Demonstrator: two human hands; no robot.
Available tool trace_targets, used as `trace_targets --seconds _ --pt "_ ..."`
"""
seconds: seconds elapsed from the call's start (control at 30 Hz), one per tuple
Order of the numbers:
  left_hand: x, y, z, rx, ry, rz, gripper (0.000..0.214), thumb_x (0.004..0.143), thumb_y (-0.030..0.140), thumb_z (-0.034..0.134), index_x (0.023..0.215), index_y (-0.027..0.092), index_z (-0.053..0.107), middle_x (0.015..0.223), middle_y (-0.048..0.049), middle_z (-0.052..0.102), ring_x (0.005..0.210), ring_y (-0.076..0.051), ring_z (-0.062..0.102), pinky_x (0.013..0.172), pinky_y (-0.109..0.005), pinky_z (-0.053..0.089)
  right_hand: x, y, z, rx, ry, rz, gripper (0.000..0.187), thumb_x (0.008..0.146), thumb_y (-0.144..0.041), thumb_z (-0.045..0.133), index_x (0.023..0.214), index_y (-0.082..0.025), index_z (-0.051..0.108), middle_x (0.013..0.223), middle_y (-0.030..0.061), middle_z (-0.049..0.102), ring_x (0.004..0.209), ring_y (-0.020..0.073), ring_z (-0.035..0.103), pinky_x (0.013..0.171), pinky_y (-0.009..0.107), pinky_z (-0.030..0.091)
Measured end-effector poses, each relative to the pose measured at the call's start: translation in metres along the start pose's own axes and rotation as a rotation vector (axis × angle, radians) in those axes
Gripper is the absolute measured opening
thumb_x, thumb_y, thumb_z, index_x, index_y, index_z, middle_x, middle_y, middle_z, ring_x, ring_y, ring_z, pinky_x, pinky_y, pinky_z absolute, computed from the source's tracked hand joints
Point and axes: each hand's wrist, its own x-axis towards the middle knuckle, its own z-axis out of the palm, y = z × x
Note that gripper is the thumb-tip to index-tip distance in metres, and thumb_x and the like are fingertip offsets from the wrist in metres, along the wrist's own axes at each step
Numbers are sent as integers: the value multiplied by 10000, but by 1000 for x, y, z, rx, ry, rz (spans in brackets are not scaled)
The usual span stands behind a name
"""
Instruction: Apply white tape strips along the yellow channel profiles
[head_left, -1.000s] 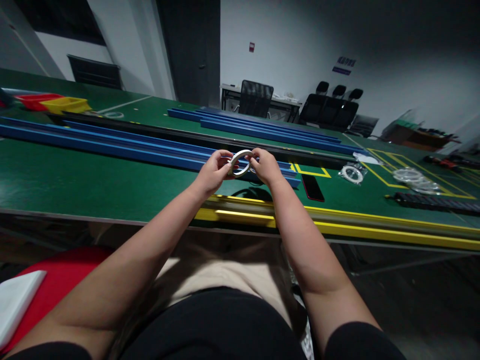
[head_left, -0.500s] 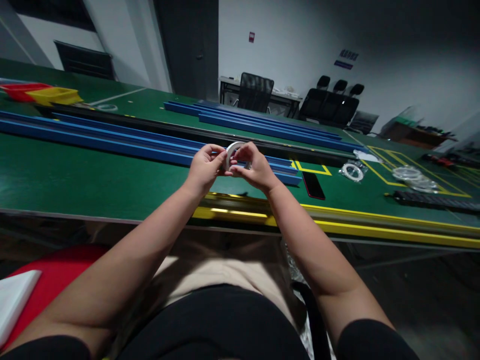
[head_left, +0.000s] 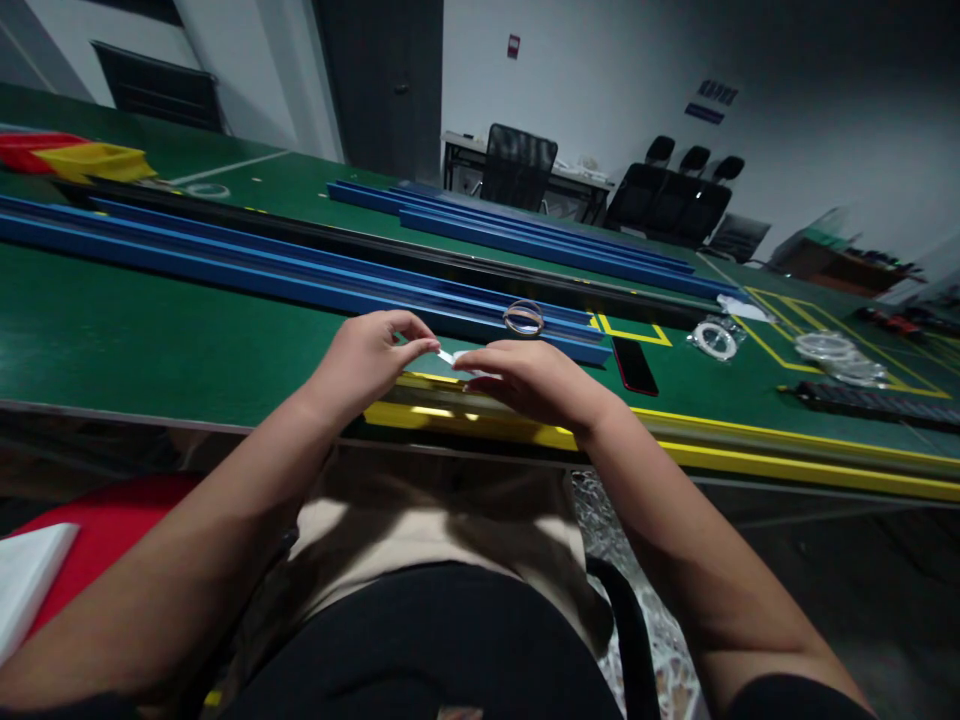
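To handle the white strip (head_left: 445, 356) well, the left hand (head_left: 365, 360) seems best with a light pinch near the end, since a hard squeeze could crease so thin a piece. Thumb and forefinger of that hand are closed on its ten o'clock end. The right hand (head_left: 534, 375) hovers palm down at the four o'clock end, fingers nearly straight; I cannot tell whether they grip it. A slow, even pull along the strip's own line would likely avoid twisting. The strip sits between the hands, just above the far edge of the yellow rail (head_left: 720, 462). It looks short, narrow and matte white, slanting from ten toward four o'clock, its far part hidden by fingers.
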Motion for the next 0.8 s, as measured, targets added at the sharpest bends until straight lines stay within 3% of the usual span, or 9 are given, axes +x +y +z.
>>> trace_targets --seconds 0.13,0.3,0.4,0.6,0.8 --pt "-15 -13 -14 -18 -110 -59 240 762 488 747 797 253 783 777 -19 745 752 -216 658 658 -296 484 -4 -12 -21 170 -149 -21 321 1026 -323 507 1291 -272 681 1128 51 747 985 170 684 823 270 464" --pt "-26 -34 -24 -22 -148 -90 245 769 480 728 791 243 786 776 -13 754 739 -206 664 653 -277 477 1 -21 -34 91 -380 33 414 1013 -276 500 1410 -289 619 1132 59 760 891 159 691 739 258 449" --pt "-29 -45 -29 1 -191 -115 272 758 501 726 781 233 771 765 -17 748 731 -206 658 637 -273 476 5 -23 -32 30 -386 51 414 1016 -313 502 1413 -312 619 1048 52 777 773 144 671 679 255 421" --pt "-28 -66 -37 -123 -139 -204 401 619 476 834 894 228 680 709 -3 703 664 -186 649 596 -261 482 12 -20 -22 -74 -445 42 391 1003 -270 487 1334 -333 686 1003 39 789 716 136 670 647 267 410" --pt "-31 -86 -28 -44 -207 -165 373 646 507 814 757 223 600 674 13 605 624 -153 570 566 -247 414 14 -23 -7 -223 -444 24 383 968 -261 537 1295 -363 709 874 32 780 619 144 641 610 280 394"
